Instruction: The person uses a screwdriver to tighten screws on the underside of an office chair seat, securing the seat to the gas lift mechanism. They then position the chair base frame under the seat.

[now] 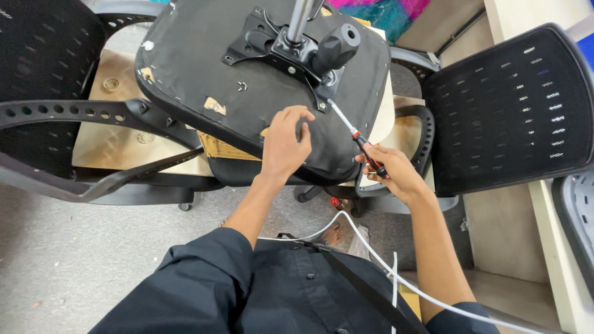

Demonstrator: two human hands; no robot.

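Head view is looking down on one upturned black chair seat point(204, 68), which is lying underside up across other chair parts and filling the upper middle of the frame. Two perforated black backrests are flanking it: one point(513, 105) is standing at the right edge, the other point(43, 68) is sitting dark in the upper left corner. Two curved black armrests are showing, a long one point(74, 114) sweeping across the left and a shorter loop point(424, 133) peeking out just right of the seat. One flat brown cardboard piece point(216, 148) is poking out from beneath the seat's near edge, a rectangular scrap with faint marking that is too small to make out. One black metal mounting plate point(263, 40) is sitting bolted at the seat's middle, with one shiny steel column point(300, 18) rising from it and one chunky black knob point(337, 46) jutting out beside it. Two white cables point(377, 256) are trailing over the person's dark shirt at the bottom. The left hand point(284, 142) is resting on the seat's near edge, fingers curled against the fabric, pressing rather than gripping, as far as I can tell. The right hand point(396, 173) is clenching around the red-and-black handle of one screwdriver point(362, 142), which is slanting up and left so that its silver shaft is reaching the plate's lower corner, just below the knob. One small red object point(336, 202) is lying on the grey floor beneath the seat, possibly a second tool.
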